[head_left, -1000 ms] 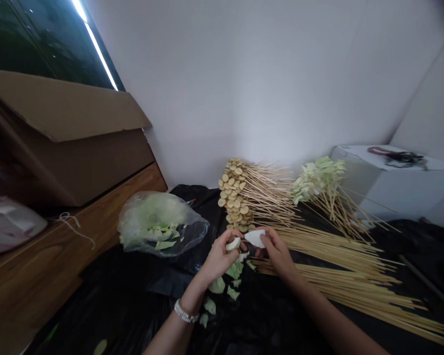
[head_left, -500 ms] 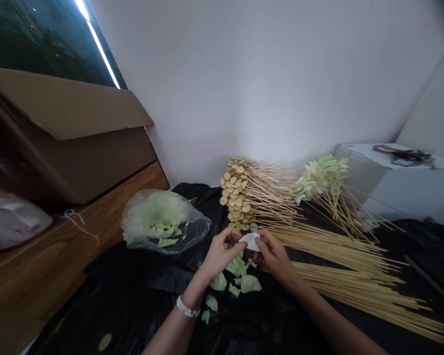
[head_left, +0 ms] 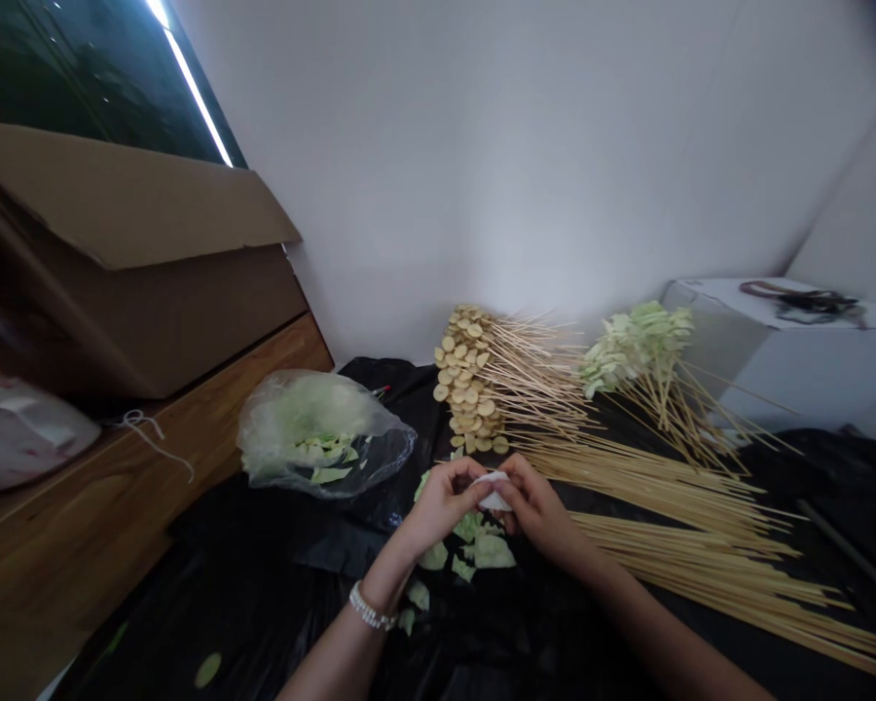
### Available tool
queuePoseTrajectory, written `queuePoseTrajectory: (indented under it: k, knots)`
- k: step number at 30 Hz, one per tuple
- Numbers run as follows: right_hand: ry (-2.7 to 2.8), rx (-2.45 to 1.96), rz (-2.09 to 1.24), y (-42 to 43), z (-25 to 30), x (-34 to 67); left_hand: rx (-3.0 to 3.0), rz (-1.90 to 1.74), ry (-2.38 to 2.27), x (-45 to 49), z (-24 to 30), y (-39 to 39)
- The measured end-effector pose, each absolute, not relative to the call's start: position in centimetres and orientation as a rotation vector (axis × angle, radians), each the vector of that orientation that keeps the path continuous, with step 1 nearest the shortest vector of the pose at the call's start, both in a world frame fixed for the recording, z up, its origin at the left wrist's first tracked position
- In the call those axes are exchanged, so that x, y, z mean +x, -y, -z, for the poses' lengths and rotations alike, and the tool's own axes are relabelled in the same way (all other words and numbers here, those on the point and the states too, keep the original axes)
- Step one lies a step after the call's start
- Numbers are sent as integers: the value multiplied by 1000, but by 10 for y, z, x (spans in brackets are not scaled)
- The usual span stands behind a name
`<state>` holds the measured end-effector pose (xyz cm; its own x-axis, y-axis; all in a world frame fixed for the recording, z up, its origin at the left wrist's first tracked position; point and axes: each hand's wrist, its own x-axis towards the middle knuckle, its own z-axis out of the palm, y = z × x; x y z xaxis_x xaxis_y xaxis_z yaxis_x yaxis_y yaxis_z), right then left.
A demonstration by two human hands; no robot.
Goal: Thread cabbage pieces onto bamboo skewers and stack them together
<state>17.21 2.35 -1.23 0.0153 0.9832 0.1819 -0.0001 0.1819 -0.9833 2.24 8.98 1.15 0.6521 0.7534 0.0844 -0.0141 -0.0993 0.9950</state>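
Note:
My left hand (head_left: 445, 501) and my right hand (head_left: 536, 501) meet over the dark sheet, their thumbs and fingers pinching a small white piece (head_left: 494, 495) that looks like folded tissue. Whether it is paper or pale leaf I cannot tell for certain. Just below the fingers lie several torn cabbage pieces (head_left: 494, 551), partly hidden by my left hand. Beyond my hands is a heap of round pale slices on skewers (head_left: 467, 380). Long bare bamboo skewers (head_left: 672, 487) lie in bundles to the right of my right hand.
An open clear bag of cabbage (head_left: 321, 419) sits at the left on the black plastic sheet (head_left: 277, 604). Cabbage skewers (head_left: 635, 346) rest at the back right, near a white box (head_left: 795, 350). A cardboard box (head_left: 146, 312) stands on a wooden surface (head_left: 263, 360) at the left.
My two hands have drawn closer together, and the white piece now looks folded smaller between my fingers. The things around them have not moved.

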Motion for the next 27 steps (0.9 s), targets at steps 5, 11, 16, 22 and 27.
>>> queuePoseTrajectory:
  k: [5,11,16,22,27]
  knots:
    - [1144,-921,-1279,-18,0,172,1470,-684,-547,17,-20,-90]
    - [899,-751,-1491,-18,-7,170,1139,-673,-483,20,-20,-85]
    - [800,-710,-1503,-18,-12,171,842,-630,-437,27,-20,-79]
    - [819,-630,-1613,-14,-13,170,818,-506,-285,26,-16,-75]
    - [808,-574,-1644,-14,-20,185,805,-446,-177,14,-23,-80]
